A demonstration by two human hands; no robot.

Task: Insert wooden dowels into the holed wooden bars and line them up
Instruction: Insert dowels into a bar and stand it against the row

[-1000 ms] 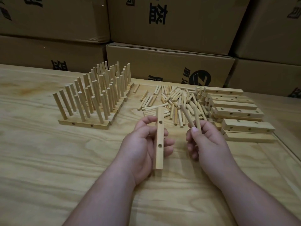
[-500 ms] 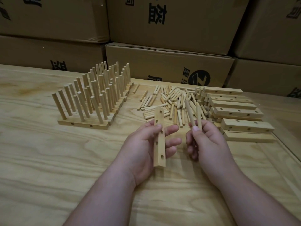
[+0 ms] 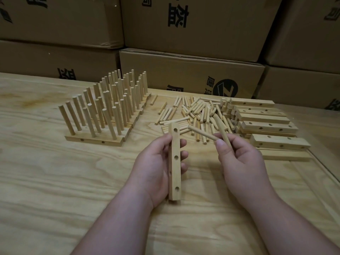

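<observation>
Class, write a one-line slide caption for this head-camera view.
Left hand holds a holed bar; right hand holds two dowels.

The left hand (image 3: 156, 168) hides part of the held bar (image 3: 174, 162); the cardboard boxes (image 3: 191, 76) run off-frame, their print perhaps cropped beyond reading.

A big wooden table (image 3: 55, 181) holds everything. On its left stand bars filled with sticks (image 3: 108, 115) in rows, touching each other. In the middle lies a loose pile of sticks (image 3: 195, 113). On the right sit stacked bars with holes (image 3: 266, 124).
</observation>
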